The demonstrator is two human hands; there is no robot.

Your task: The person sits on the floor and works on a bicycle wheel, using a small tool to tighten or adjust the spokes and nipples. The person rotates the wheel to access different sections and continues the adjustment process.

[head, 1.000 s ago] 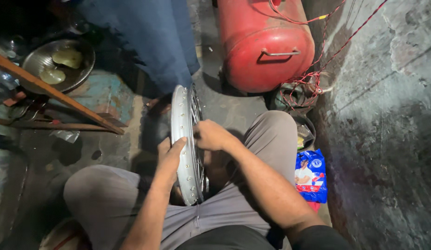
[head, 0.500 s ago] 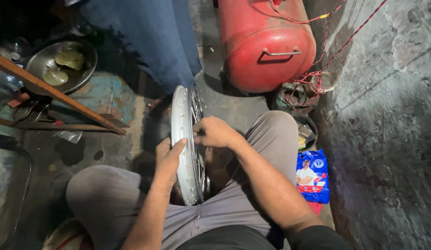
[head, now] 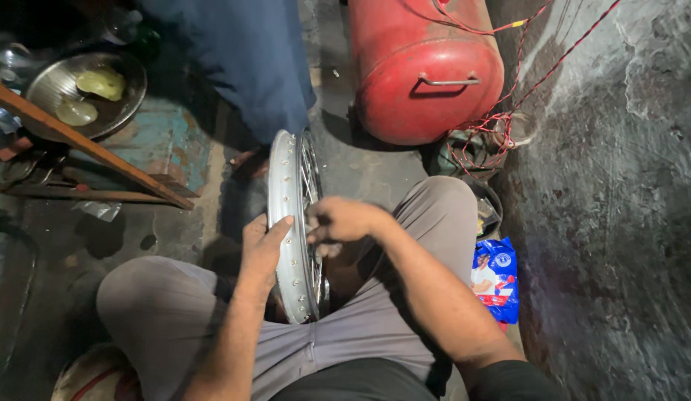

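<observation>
The wheel rim (head: pixel 284 223) is shiny silver metal with thin metal spokes (head: pixel 310 178). Just behind the wheel rim, the red tank (head: pixel 423 67) is smooth painted metal, and the wall (head: pixel 620 186) to the right of the rim is rough grey stone. Left of the wheel rim lie a brown wooden stick (head: pixel 85 145) and a dull metal bowl (head: pixel 41 85), and the trousers (head: pixel 160 312) under it are soft grey cloth.

The bare concrete floor (head: pixel 360 167) carries a red cylindrical tank (head: pixel 423 67) lying on its side. A blue packet (head: pixel 495 278) lies near the wall, with tangled red wires (head: pixel 483 137) beside the tank. A wooden strip (head: pixel 85 145) lies at left.
</observation>
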